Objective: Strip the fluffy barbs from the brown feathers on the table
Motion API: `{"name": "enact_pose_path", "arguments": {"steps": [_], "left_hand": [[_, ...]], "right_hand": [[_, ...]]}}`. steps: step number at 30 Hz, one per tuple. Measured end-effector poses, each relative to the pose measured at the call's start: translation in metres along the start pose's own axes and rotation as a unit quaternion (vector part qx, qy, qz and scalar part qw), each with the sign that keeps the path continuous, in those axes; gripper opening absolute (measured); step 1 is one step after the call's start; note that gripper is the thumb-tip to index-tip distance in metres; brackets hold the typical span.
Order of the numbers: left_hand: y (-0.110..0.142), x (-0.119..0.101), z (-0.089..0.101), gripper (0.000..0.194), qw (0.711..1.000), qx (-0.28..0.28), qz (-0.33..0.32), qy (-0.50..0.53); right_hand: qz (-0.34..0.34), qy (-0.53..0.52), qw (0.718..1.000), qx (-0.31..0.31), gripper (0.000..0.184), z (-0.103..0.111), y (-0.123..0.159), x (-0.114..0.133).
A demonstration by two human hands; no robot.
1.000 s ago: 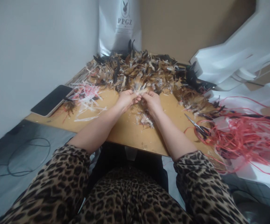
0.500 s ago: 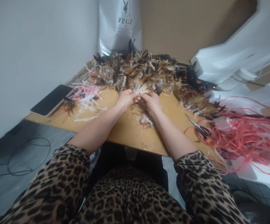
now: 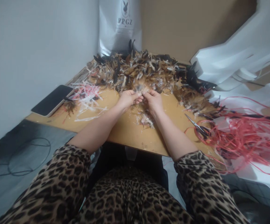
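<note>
Both hands meet over the middle of the wooden board (image 3: 130,133). A small fan of brown and pale feathers (image 3: 140,86) sticks up from between the fingertips. My left hand (image 3: 128,99) is closed, pinching the base of the feathers from the left. From the right, the thumb and fingers of my right hand (image 3: 153,100) pinch at the same base. Just behind the hands lies a large heap of brown and black feathers (image 3: 135,67). Below the hands rests a small clump of pale fluff and scraps (image 3: 145,119).
A phone (image 3: 53,100) and a pile of pink and white strips (image 3: 86,92) lie at left. On the right are scissors (image 3: 197,124), a feather bundle (image 3: 199,101) and a tangle of red strands (image 3: 247,137). A silver bag (image 3: 119,31) stands behind the heap.
The hands stay in the same place. My right hand has shifted slightly right, and the held feathers have turned a little between the fingers.
</note>
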State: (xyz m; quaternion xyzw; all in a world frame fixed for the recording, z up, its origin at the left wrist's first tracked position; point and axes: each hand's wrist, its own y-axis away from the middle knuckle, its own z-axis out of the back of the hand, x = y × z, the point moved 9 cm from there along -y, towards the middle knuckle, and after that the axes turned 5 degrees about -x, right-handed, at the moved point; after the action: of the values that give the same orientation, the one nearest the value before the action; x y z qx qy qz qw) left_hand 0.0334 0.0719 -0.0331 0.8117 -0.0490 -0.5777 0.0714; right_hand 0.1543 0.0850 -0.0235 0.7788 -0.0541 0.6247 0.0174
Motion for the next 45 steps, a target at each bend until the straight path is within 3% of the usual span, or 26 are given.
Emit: {"name": "enact_pose_path", "arguments": {"steps": [7, 17, 24, 31, 36, 41, 45], "left_hand": [[0.002, 0.003, -0.006, 0.011, 0.998, 0.054, 0.027, -0.015], [0.008, 0.000, -0.012, 0.009, 0.994, 0.092, 0.024, -0.059], [0.008, -0.008, -0.011, 0.014, 0.987, 0.064, -0.028, -0.146], [0.007, -0.006, -0.015, 0.015, 0.975, 0.081, -0.038, -0.203], [0.007, -0.006, -0.016, 0.016, 0.973, 0.088, -0.028, -0.211], [0.011, -0.007, -0.018, 0.023, 0.966, 0.090, -0.025, -0.242], [0.012, -0.008, -0.020, 0.020, 0.967, 0.088, -0.038, -0.237]], "right_hand": [[0.003, 0.023, 0.999, 0.023, 0.031, 0.003, 0.000, 0.007], [-0.057, -0.014, 0.996, 0.072, 0.034, 0.002, 0.003, 0.002], [-0.008, 0.050, 0.996, 0.070, 0.031, 0.000, 0.009, 0.015], [0.064, 0.152, 0.986, 0.037, 0.039, 0.003, 0.009, 0.025], [0.084, 0.194, 0.976, 0.058, 0.037, -0.001, 0.011, 0.029], [0.096, 0.218, 0.970, 0.039, 0.037, 0.000, 0.011, 0.029], [0.069, 0.191, 0.979, 0.030, 0.037, 0.003, 0.009, 0.023]]}}
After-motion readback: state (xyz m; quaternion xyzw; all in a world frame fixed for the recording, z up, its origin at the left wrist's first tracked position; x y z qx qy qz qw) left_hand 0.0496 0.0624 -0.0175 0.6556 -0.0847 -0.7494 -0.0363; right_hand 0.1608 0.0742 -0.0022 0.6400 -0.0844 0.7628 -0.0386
